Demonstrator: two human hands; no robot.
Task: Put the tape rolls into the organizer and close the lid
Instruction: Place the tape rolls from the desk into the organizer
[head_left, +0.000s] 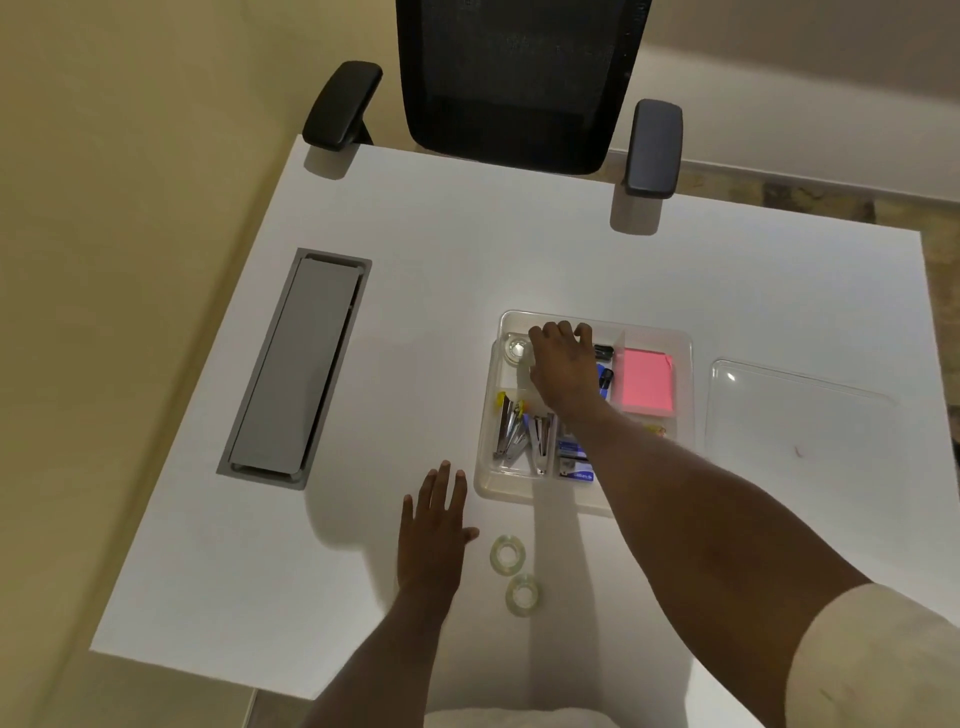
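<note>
A clear plastic organizer (683, 374) lies on the white desk, its lid off. One tape roll (516, 348) rests in its far left compartment. My right hand (563, 364) hovers over that compartment, fingers curled downward beside the roll; whether it touches the roll I cannot tell. Two more clear tape rolls lie on the desk in front of the organizer, one (507, 555) nearer it and the other (522, 595) closer to me. My left hand (434, 525) lies flat on the desk, fingers spread, just left of those rolls. The clear lid (795, 410) lies flat to the organizer's right.
The organizer also holds staplers (511, 428), staple boxes (574, 460), pink sticky notes (647, 382) and dark clips. A grey cable hatch (296, 369) is set into the desk at left. A black office chair (514, 83) stands at the far edge.
</note>
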